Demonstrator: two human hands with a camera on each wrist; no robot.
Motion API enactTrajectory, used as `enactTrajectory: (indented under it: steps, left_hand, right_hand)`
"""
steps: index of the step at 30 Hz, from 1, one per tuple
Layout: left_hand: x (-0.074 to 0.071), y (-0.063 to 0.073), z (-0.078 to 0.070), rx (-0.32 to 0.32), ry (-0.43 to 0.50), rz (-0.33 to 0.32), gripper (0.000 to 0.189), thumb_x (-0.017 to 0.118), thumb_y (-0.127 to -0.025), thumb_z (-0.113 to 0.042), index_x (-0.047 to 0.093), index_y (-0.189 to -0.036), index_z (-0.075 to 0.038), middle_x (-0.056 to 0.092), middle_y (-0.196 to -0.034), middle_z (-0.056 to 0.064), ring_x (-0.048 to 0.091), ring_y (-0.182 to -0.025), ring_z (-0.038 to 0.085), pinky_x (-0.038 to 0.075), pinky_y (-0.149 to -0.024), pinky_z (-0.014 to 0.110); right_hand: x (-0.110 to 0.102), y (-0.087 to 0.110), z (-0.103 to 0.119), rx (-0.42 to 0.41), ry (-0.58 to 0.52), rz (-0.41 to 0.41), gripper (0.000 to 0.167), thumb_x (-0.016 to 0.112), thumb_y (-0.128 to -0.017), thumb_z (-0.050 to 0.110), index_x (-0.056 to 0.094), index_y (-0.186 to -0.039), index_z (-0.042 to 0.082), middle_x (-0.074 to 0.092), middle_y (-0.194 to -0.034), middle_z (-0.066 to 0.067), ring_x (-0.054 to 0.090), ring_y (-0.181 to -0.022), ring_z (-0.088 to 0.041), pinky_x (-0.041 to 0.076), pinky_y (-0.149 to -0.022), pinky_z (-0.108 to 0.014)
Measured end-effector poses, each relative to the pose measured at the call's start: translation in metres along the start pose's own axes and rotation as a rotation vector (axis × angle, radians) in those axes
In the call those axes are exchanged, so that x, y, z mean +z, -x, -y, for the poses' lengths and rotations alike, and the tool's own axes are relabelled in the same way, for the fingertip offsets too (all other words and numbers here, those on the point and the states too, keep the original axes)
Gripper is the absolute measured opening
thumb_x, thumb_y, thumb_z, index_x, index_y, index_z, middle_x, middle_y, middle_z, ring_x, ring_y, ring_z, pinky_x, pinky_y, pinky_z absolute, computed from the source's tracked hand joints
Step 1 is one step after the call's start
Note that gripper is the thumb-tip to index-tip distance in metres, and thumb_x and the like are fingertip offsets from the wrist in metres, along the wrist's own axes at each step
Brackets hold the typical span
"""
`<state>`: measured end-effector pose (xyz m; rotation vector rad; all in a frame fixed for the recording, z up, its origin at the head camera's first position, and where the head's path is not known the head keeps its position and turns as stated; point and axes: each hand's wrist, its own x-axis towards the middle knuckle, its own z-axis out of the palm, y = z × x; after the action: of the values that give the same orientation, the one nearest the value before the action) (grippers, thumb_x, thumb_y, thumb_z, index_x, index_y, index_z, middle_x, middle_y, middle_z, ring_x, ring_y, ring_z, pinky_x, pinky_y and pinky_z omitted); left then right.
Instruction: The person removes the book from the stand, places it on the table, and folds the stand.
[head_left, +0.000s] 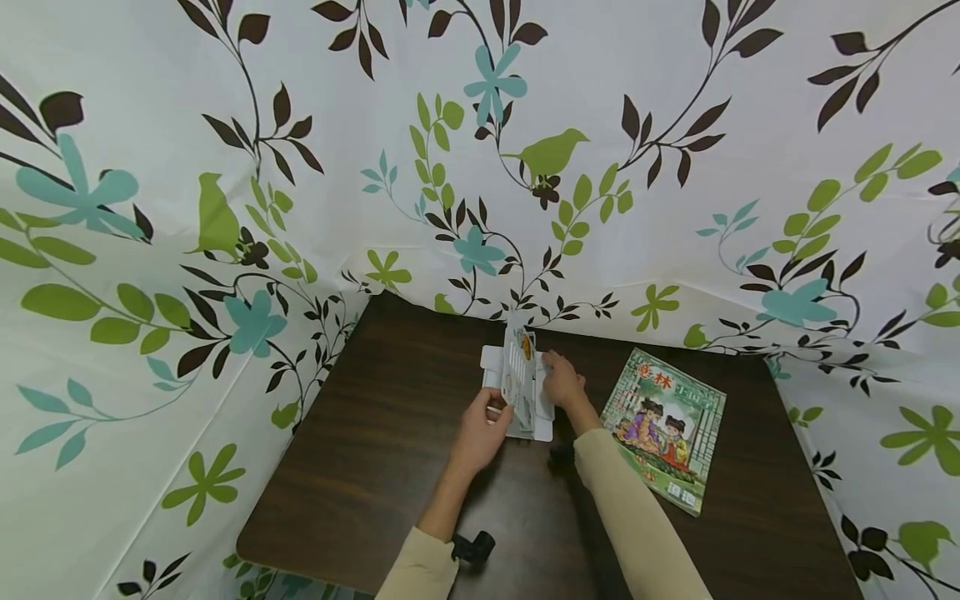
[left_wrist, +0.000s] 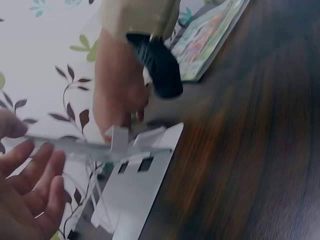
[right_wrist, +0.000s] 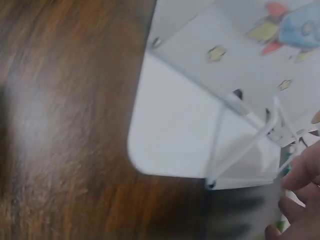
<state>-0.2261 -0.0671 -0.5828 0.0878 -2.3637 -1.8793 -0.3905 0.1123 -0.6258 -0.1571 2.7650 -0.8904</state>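
White stand (head_left: 517, 379) on dark table (head_left: 360, 450), base (right_wrist: 170, 122) flat, panel (right_wrist: 235, 70) raised. I see left hand (head_left: 480, 431) pinching panel; right hand (head_left: 564, 381) at base's right side, can't tell whether gripping. Risk: wire leg (right_wrist: 244, 149), if unseated, could slip, folding panel down onto right hand.

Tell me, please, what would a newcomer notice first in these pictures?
Probably the wall covering comes first: its green birds and blue flowers stand out behind the table. Next may come the colourful magazine, lying on the table's right side with two cartoon figures on its cover. Then the white folding book stand, between the left hand and right hand, near the table's far edge.
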Motion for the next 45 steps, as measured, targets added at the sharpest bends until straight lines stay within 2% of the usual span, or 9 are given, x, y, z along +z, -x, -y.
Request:
enactTrajectory:
  steps: [7, 11, 14, 17, 24, 33, 39, 42, 45]
  left_hand:
    - [-0.015, -0.006, 0.013, -0.007, -0.17, 0.005, 0.021, 0.06, -0.105, -0.013, 0.072, -0.12, -0.007, 0.078, -0.112, 0.01, 0.073, -0.094, 0.02, 0.056, -0.075, 0.035]
    - [-0.025, -0.019, 0.022, 0.061, -0.394, 0.028, 0.026, 0.061, -0.106, -0.018, 0.069, -0.129, -0.009, 0.074, -0.12, 0.009, 0.074, -0.103, 0.026, 0.059, -0.08, 0.044]
    - [-0.033, -0.033, 0.03, 0.142, -0.54, 0.106, 0.038, 0.066, -0.106, -0.022, 0.062, -0.142, -0.01, 0.067, -0.133, 0.013, 0.069, -0.119, 0.03, 0.059, -0.094, 0.05]
    - [-0.037, -0.049, 0.034, 0.205, -0.604, 0.188, 0.055, 0.072, -0.104, -0.026, 0.054, -0.153, -0.008, 0.059, -0.148, 0.017, 0.06, -0.135, 0.035, 0.053, -0.109, 0.053]
    - [-0.035, -0.07, 0.041, 0.137, -0.623, 0.331, 0.079, 0.078, -0.1, -0.029, 0.039, -0.167, -0.015, 0.039, -0.171, 0.016, 0.043, -0.155, 0.04, 0.044, -0.12, 0.059]
    - [-0.017, -0.087, 0.046, 0.181, -0.695, 0.365, 0.085, 0.081, -0.098, -0.019, 0.035, -0.168, -0.006, 0.039, -0.172, 0.018, 0.048, -0.153, 0.04, 0.044, -0.122, 0.055]
    - [-0.009, -0.099, 0.071, 0.192, -0.692, 0.371, 0.084, 0.077, -0.1, -0.022, 0.032, -0.17, -0.008, 0.044, -0.168, 0.019, 0.057, -0.143, 0.043, 0.051, -0.113, 0.055]
    - [-0.008, -0.101, 0.071, 0.182, -0.678, 0.379, 0.083, 0.076, -0.101, -0.02, 0.032, -0.17, -0.007, 0.042, -0.169, 0.019, 0.053, -0.146, 0.044, 0.049, -0.115, 0.056]
    - [-0.01, -0.096, 0.051, 0.121, -0.661, 0.406, 0.079, 0.075, -0.101, -0.015, 0.034, -0.168, -0.004, 0.04, -0.17, 0.02, 0.046, -0.152, 0.045, 0.043, -0.121, 0.06]
  right_hand:
    - [-0.012, 0.006, 0.018, -0.023, -0.281, -0.189, 0.049, 0.05, -0.111, 0.028, 0.054, -0.156, 0.008, 0.054, -0.159, -0.019, 0.048, -0.148, -0.043, 0.027, -0.124, -0.07]
    - [-0.021, 0.014, 0.035, -0.062, -0.402, -0.16, 0.054, 0.048, -0.114, 0.04, 0.05, -0.158, 0.009, 0.054, -0.158, -0.017, 0.051, -0.147, -0.038, 0.041, -0.12, -0.061]
    - [-0.025, 0.021, 0.047, -0.093, -0.436, -0.12, 0.059, 0.049, -0.113, 0.046, 0.046, -0.161, 0.01, 0.051, -0.16, -0.015, 0.049, -0.148, -0.037, 0.042, -0.12, -0.061]
    - [-0.031, 0.03, 0.06, -0.119, -0.43, -0.086, 0.063, 0.05, -0.113, 0.05, 0.043, -0.164, 0.013, 0.048, -0.163, -0.014, 0.045, -0.152, -0.037, 0.04, -0.121, -0.063]
    - [-0.029, 0.049, 0.08, -0.264, -0.378, 0.052, 0.071, 0.05, -0.112, 0.053, 0.032, -0.17, 0.016, 0.028, -0.177, -0.012, 0.025, -0.165, -0.038, 0.028, -0.128, -0.067]
    - [-0.029, 0.056, 0.085, -0.315, -0.367, 0.144, 0.084, 0.055, -0.108, 0.057, 0.017, -0.174, 0.022, 0.007, -0.182, -0.013, 0.001, -0.17, -0.037, 0.014, -0.13, -0.072]
    - [-0.031, 0.057, 0.085, -0.326, -0.39, 0.176, 0.092, 0.055, -0.106, 0.062, 0.014, -0.175, 0.019, 0.005, -0.182, -0.016, 0.007, -0.169, -0.041, 0.021, -0.128, -0.071]
    - [-0.031, 0.057, 0.084, -0.325, -0.405, 0.16, 0.088, 0.057, -0.107, 0.057, 0.016, -0.174, 0.02, 0.008, -0.182, -0.014, 0.01, -0.168, -0.039, 0.023, -0.128, -0.07]
    - [-0.028, 0.056, 0.083, -0.322, -0.415, 0.158, 0.085, 0.057, -0.108, 0.054, 0.016, -0.174, 0.02, 0.008, -0.182, -0.012, 0.014, -0.168, -0.04, 0.026, -0.128, -0.069]
